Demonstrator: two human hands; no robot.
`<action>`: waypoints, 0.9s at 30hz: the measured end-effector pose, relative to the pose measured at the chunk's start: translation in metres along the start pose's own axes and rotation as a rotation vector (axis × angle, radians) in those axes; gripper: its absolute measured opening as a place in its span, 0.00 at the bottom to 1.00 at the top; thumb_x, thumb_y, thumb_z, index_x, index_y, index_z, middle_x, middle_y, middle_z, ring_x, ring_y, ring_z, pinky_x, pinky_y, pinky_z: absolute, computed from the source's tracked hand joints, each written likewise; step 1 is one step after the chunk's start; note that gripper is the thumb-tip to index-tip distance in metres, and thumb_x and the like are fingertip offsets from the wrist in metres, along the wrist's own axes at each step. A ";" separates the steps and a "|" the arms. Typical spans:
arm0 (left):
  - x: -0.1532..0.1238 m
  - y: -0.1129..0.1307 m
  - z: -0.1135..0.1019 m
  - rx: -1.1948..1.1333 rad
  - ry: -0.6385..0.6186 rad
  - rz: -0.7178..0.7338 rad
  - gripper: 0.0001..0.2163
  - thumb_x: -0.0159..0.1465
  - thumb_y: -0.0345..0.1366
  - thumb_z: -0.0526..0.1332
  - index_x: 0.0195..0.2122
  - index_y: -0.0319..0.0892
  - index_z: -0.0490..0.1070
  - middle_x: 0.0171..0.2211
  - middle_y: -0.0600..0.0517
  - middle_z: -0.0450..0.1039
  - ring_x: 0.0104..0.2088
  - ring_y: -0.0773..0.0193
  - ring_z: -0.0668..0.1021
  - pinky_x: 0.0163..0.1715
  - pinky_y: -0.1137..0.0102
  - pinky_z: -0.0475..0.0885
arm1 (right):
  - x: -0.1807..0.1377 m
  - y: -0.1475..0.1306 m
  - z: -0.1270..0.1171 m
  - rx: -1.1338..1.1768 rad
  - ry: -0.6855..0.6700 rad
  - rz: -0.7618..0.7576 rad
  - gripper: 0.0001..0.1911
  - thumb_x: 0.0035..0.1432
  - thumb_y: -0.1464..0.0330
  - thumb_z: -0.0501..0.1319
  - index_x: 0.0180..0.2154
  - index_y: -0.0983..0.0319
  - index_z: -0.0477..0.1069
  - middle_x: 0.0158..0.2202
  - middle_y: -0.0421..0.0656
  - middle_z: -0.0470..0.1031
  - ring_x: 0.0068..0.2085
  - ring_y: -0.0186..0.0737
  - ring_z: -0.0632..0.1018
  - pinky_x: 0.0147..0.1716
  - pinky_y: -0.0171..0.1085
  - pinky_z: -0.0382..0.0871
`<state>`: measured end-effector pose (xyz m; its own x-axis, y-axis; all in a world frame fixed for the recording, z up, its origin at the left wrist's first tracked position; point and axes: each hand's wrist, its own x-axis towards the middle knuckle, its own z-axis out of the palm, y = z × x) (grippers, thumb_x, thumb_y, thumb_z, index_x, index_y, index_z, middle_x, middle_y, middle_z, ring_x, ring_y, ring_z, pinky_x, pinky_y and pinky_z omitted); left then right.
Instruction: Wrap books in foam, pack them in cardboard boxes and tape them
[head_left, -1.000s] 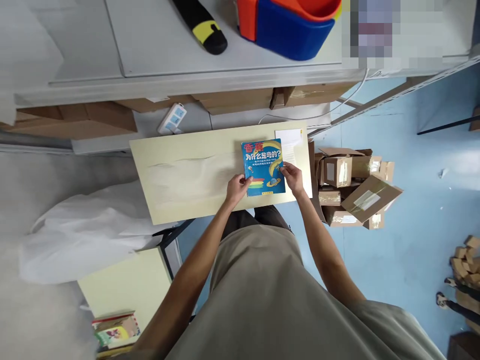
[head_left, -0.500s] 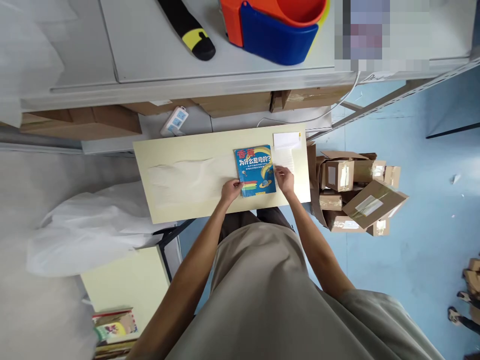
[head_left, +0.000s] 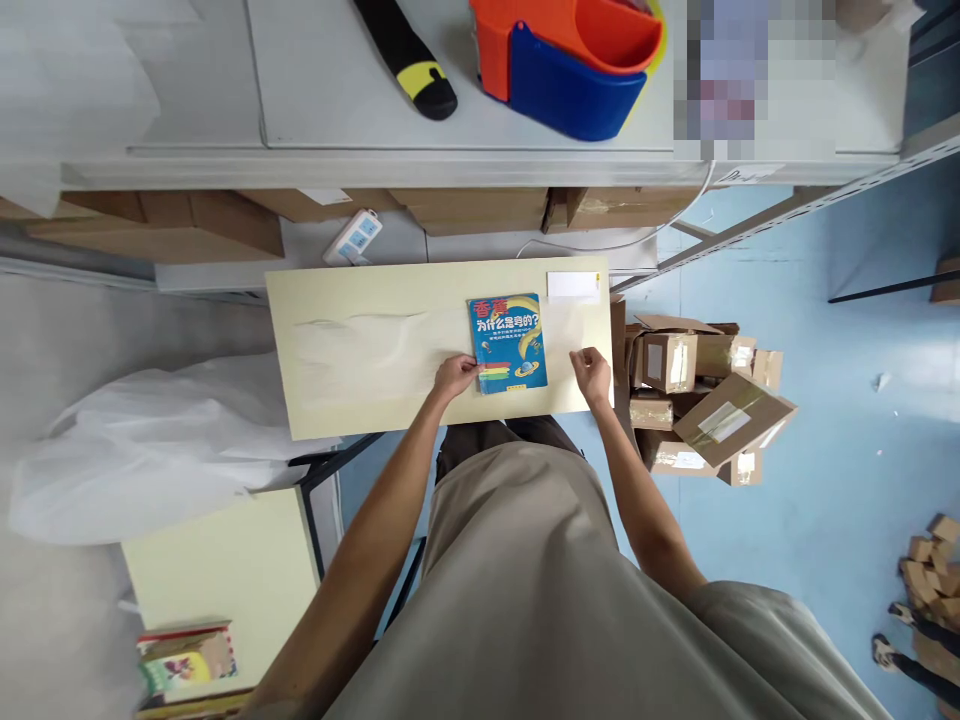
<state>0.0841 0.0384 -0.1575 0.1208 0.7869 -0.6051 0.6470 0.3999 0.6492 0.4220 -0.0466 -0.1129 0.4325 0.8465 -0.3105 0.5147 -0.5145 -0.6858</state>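
Note:
A blue picture book (head_left: 508, 342) with a red and yellow title lies flat on the pale yellow table (head_left: 360, 350), near its front edge. My left hand (head_left: 454, 375) pinches the book's lower left corner. To the right of the book and apart from it, my right hand (head_left: 592, 372) rests on the table with its fingers curled. A faint pale sheet (head_left: 574, 325) lies just beyond that hand; whether the fingers grip it is unclear. Further back, a white card (head_left: 574, 286) sits at the table's far right corner.
Taped cardboard boxes (head_left: 705, 400) are piled on the blue floor right of the table. White plastic wrap (head_left: 150, 450) is heaped at the left. A grey shelf (head_left: 450, 165) above carries an orange and blue tape dispenser (head_left: 577, 55) and a black and yellow tool (head_left: 409, 55). A power strip (head_left: 352, 237) lies behind the table.
My right hand has left the book's right edge and moved right across the table. The book has shifted slightly left, and my left hand still pinches its corner.

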 end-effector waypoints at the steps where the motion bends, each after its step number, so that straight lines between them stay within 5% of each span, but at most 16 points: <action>1: 0.000 0.000 -0.001 -0.002 -0.008 0.001 0.15 0.61 0.53 0.74 0.36 0.47 0.82 0.38 0.48 0.88 0.42 0.51 0.88 0.45 0.64 0.79 | -0.005 -0.008 0.001 0.016 0.002 -0.060 0.20 0.71 0.48 0.61 0.40 0.57 0.75 0.40 0.49 0.82 0.41 0.52 0.82 0.47 0.47 0.78; 8: -0.013 0.008 -0.006 0.093 0.043 0.048 0.07 0.63 0.38 0.71 0.41 0.46 0.82 0.42 0.46 0.88 0.47 0.49 0.88 0.52 0.62 0.79 | -0.029 -0.064 0.041 -0.041 -0.197 -0.302 0.06 0.73 0.63 0.64 0.42 0.56 0.79 0.65 0.52 0.79 0.59 0.52 0.83 0.55 0.47 0.82; 12: -0.022 0.024 0.008 0.209 0.216 0.131 0.15 0.69 0.41 0.69 0.55 0.43 0.80 0.53 0.38 0.85 0.57 0.44 0.84 0.62 0.56 0.76 | -0.032 -0.081 0.072 -0.164 -0.273 -0.282 0.06 0.75 0.68 0.63 0.45 0.57 0.81 0.70 0.49 0.78 0.59 0.51 0.84 0.59 0.48 0.82; 18: -0.018 0.058 0.045 0.212 0.342 -0.063 0.32 0.70 0.52 0.71 0.64 0.30 0.70 0.63 0.22 0.73 0.66 0.28 0.76 0.66 0.46 0.72 | -0.042 -0.088 0.096 -0.344 -0.389 -0.302 0.12 0.73 0.74 0.62 0.49 0.60 0.84 0.76 0.49 0.72 0.65 0.61 0.83 0.66 0.55 0.78; 23: -0.017 0.066 0.056 0.188 0.395 -0.126 0.38 0.63 0.49 0.78 0.67 0.36 0.65 0.67 0.22 0.69 0.69 0.23 0.72 0.63 0.42 0.73 | -0.023 -0.071 0.077 -0.222 -0.422 -0.254 0.12 0.70 0.72 0.65 0.47 0.54 0.85 0.61 0.47 0.87 0.51 0.55 0.90 0.59 0.49 0.83; 27: -0.019 0.063 0.055 0.201 0.382 -0.113 0.36 0.64 0.46 0.77 0.68 0.37 0.65 0.67 0.23 0.69 0.68 0.24 0.73 0.62 0.41 0.75 | 0.016 -0.053 0.054 -0.071 -0.214 -0.112 0.09 0.71 0.67 0.64 0.48 0.57 0.83 0.54 0.52 0.88 0.50 0.53 0.90 0.57 0.49 0.83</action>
<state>0.1645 0.0225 -0.1300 -0.2219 0.8756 -0.4290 0.7782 0.4241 0.4631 0.3618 0.0017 -0.1169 0.2069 0.9047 -0.3725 0.6048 -0.4175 -0.6782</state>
